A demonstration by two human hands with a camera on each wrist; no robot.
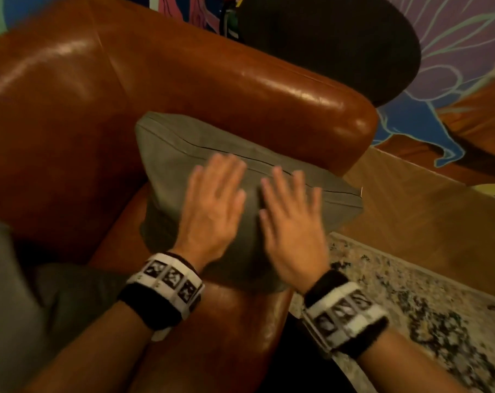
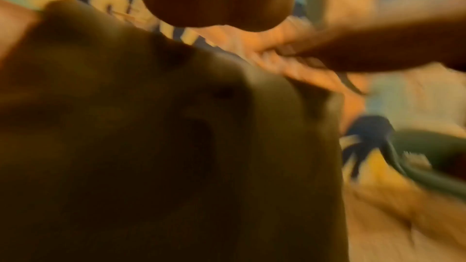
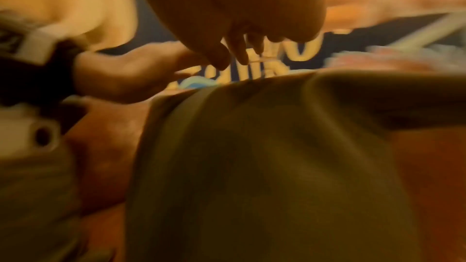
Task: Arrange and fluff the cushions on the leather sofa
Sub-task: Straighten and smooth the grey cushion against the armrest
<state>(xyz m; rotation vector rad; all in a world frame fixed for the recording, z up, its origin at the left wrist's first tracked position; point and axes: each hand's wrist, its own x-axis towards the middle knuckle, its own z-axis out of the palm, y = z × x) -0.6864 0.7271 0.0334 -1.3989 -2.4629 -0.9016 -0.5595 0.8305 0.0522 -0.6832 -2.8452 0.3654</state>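
An olive-green cushion [image 1: 178,154] leans in the corner of the brown leather sofa [image 1: 70,109], against its armrest [image 1: 297,109]. Both my hands lie over the cushion's front face with fingers straight and spread. My left hand [image 1: 212,199] is on the cushion's middle and my right hand [image 1: 291,219] is just to its right. The pictures are motion-blurred. The cushion [image 2: 151,146] fills the blurred left wrist view. In the right wrist view the cushion [image 3: 252,166] lies below my right fingers [image 3: 227,51], with my left hand [image 3: 121,79] beside them.
A second grey-green cushion [image 1: 11,307] lies on the seat at lower left. A dark round chair back [image 1: 339,41] stands behind the armrest. On the right are wooden floor [image 1: 424,217], a patterned rug [image 1: 410,307] and a painted mural wall [image 1: 453,38].
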